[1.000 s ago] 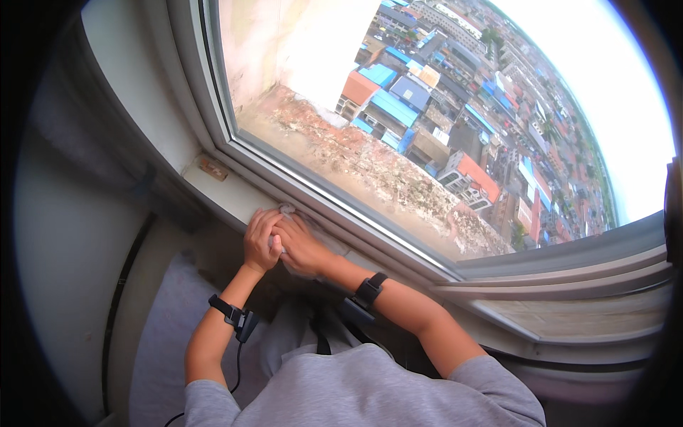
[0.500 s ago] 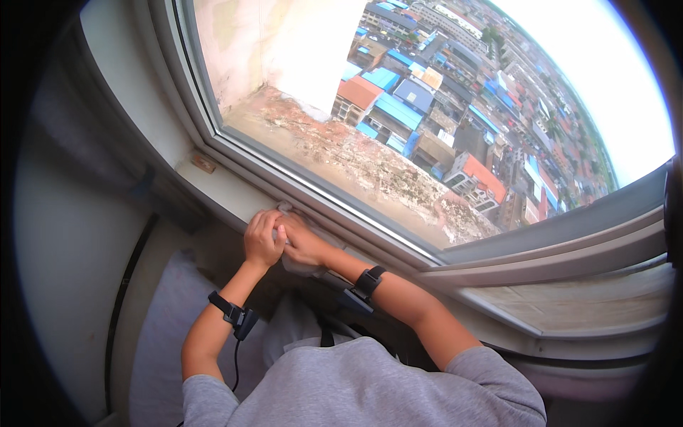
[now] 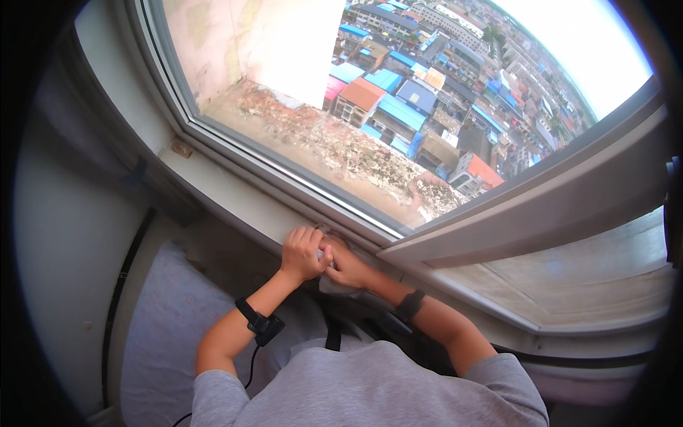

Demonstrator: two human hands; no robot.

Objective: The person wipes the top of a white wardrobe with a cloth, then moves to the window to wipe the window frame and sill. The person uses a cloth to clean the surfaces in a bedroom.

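We'd put the work w/ the grey cloth [image 3: 340, 288] as under way, not finished: it's bunched beneath the hands at the edge of the window sill [image 3: 235, 206], near the corner where the lower window frame [image 3: 284, 186] meets the angled frame to the right. The sill to the left of the hands looks pale and fairly even, but we can't tell which pt of it has been gone over and which is left.

Left hand [image 3: 302, 254]: fingers together, curled and clamped on the cloth, close against the other hand, w/ a pale bit of fabric showing btwn the two. Right hand [image 3: 346, 265]: palm down over the cloth, which pokes out past it on both sides; its fingers are mostly hidden, so we can't tell how tightly they're closed.

Re containers: we can't make out any box, bin or bucket, so no contents to report. Farther left along the sill, well apart from the hands, a small brown block [image 3: 182, 149] sits in the corner; too small to tell what it is. A pale patterned sheet [image 3: 171, 320] lies lower left, approx. level w/ the left forearm, & a black strap [image 3: 260, 322] circles that wrist.
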